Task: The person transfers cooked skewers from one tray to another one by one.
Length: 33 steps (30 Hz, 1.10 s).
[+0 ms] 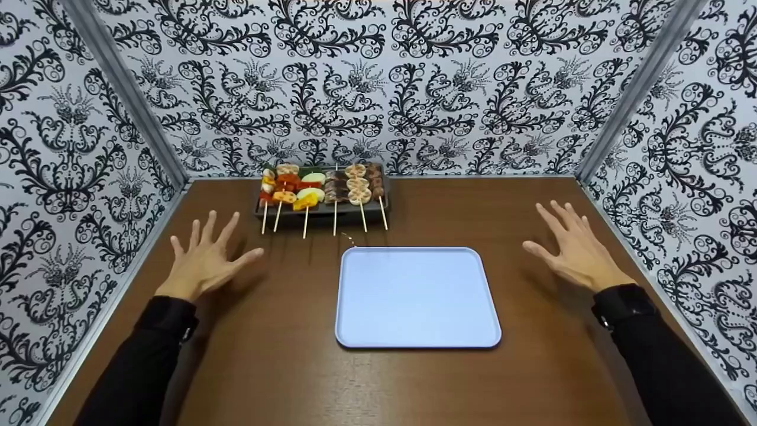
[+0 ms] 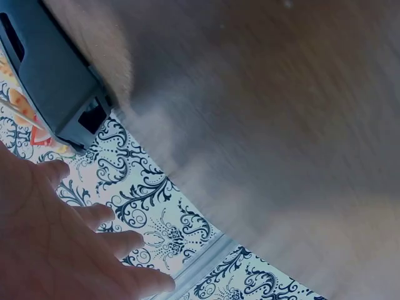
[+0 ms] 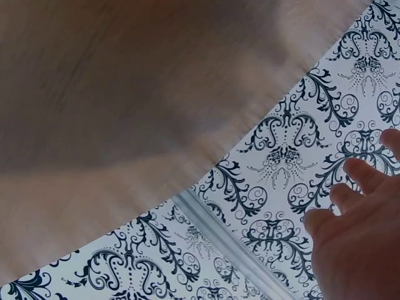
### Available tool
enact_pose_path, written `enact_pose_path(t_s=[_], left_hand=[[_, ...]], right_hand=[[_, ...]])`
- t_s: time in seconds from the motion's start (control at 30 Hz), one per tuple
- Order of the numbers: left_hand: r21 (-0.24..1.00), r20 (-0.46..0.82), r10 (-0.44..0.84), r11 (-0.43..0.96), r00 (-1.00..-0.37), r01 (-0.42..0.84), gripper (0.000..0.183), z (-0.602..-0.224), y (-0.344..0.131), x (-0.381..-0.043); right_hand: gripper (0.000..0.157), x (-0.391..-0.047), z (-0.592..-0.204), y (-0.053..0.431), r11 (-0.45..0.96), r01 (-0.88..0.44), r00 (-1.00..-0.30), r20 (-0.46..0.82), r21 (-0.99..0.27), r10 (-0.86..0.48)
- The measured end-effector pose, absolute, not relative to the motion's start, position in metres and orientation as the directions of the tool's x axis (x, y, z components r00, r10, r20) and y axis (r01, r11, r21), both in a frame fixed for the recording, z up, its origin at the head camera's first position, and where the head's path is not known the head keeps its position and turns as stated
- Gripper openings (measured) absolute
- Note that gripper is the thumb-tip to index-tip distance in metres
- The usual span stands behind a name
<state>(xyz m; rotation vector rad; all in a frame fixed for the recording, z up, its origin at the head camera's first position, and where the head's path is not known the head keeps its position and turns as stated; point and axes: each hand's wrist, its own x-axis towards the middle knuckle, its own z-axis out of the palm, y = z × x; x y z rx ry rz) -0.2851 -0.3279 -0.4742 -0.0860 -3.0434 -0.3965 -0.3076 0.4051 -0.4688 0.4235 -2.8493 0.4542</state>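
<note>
Pale blue and flat, the tray (image 1: pixel 417 297) rests on the brown table (image 1: pixel 284 355), its floor showing from rim to rim with no food on it. Behind it and to the left, near the patterned wall (image 1: pixel 384 89), stands the dark grill (image 1: pixel 349 215), and across its top lie the skewers (image 1: pixel 335 190), strung with meat, mushroom-like slices and bright vegetable pieces. Six sticks poke out over the front edge, pointing back toward the person.

Neither hand holds anything. The left hand (image 1: pixel 207 260) is spread over the table, near the grill's front left corner but apart from it, its thumb stretched inward. The right hand (image 1: pixel 571 251) is spread too, well apart from the tray on its right. Shadows below both suggest that they hover rather than press down. Each wrist view agrees: no object sits against the fingers, and the left one shows the side of the grill beyond the hand.

As for progress, the layout reads as a beginning: the skewers sit together on the grill, the tray bears none, and any handling seems left to do. A finished, tidied state cannot be ruled out from this moment alone. A thin pale strand (image 1: pixel 349 239) lies just behind the tray; what it is, I cannot tell.
</note>
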Motion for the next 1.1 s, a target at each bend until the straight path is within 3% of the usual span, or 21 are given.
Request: enact_pose_path(t_s=[1.1], left_hand=[[0.329,0.226,0.048,0.937,-0.973,0.122,0.091,-0.445,-0.303,-0.287]], right_hand=[[0.074,-0.301,-0.446,0.386,0.879,-0.345,-0.912,0.338,-0.329,-0.232]])
